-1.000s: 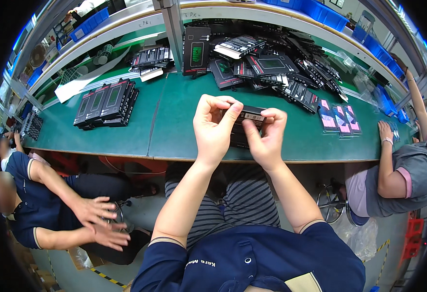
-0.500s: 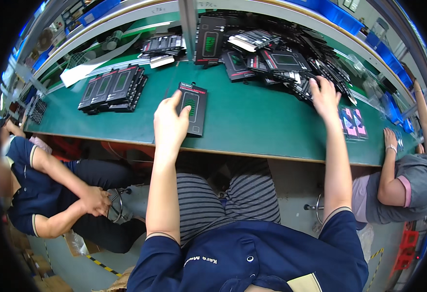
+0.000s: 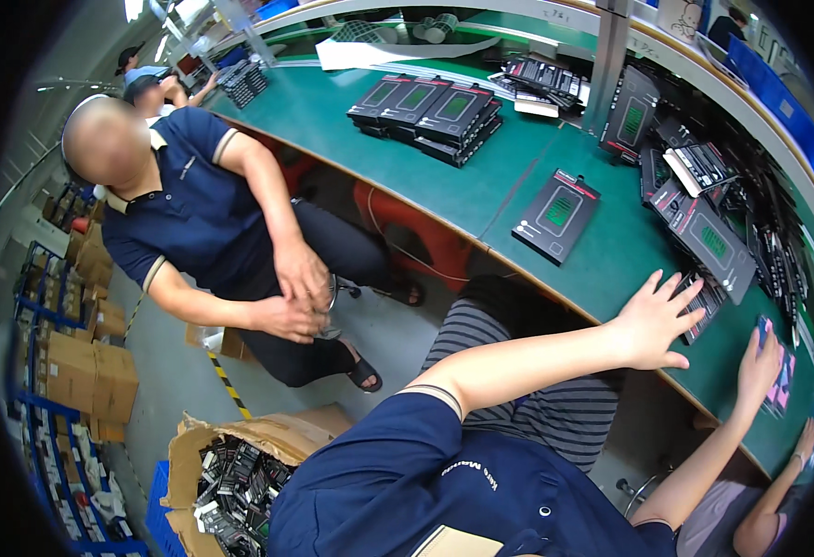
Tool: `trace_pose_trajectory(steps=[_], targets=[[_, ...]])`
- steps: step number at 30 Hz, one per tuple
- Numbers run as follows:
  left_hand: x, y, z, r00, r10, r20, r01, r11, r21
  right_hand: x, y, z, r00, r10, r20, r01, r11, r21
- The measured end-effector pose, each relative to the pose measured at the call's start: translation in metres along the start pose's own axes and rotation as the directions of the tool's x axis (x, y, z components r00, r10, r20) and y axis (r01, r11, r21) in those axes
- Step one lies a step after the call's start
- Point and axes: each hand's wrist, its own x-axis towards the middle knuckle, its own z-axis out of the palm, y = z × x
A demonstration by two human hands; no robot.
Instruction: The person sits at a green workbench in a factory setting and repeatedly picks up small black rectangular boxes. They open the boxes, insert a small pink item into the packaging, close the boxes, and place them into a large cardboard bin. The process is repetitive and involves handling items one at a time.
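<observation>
Your left hand [image 3: 656, 323] has come off the flat black box [image 3: 558, 218], fingers now spread, holding nothing; your right hand [image 3: 758, 364] has shifted from the box heap [image 3: 711, 243] to the pink packets [image 3: 781, 385], pinching or not, I cannot tell. That box lies on the green table [image 3: 509, 181], stacked boxes [image 3: 402, 97] beyond it leftward.

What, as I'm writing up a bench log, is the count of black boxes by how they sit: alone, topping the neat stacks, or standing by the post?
Box lying alone: 1
Face-up boxes topping the neat stacks: 3
Box standing by the post, the metal upright: 1
Total: 5
</observation>
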Motion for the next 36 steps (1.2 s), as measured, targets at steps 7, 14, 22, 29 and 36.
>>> trace_pose_trajectory(steps=[7,14,22,29,36], targets=[[0.022,0.025,-0.019,0.975,-0.216,0.046,0.212,0.975,0.065,-0.029,-0.007,0.007,0.994,0.050,0.097,-0.054,0.998,0.039],[0.056,0.007,-0.011,0.945,-0.108,0.310,0.076,0.990,0.115,-0.046,-0.024,-0.019,0.988,0.121,0.097,-0.146,0.935,0.323],[0.030,-0.021,-0.026,0.959,0.195,0.207,-0.164,0.973,-0.160,-0.073,-0.056,-0.042,0.976,-0.005,0.219,-0.180,0.551,0.815],[0.025,-0.024,-0.025,0.986,0.151,0.073,-0.146,0.987,-0.066,-0.053,-0.079,-0.066,0.904,-0.287,0.315,-0.110,0.557,0.823],[0.029,-0.010,-0.023,0.979,0.142,0.144,-0.143,0.990,-0.004,-0.066,-0.141,-0.069,0.927,-0.366,0.078,-0.054,0.075,0.996]])
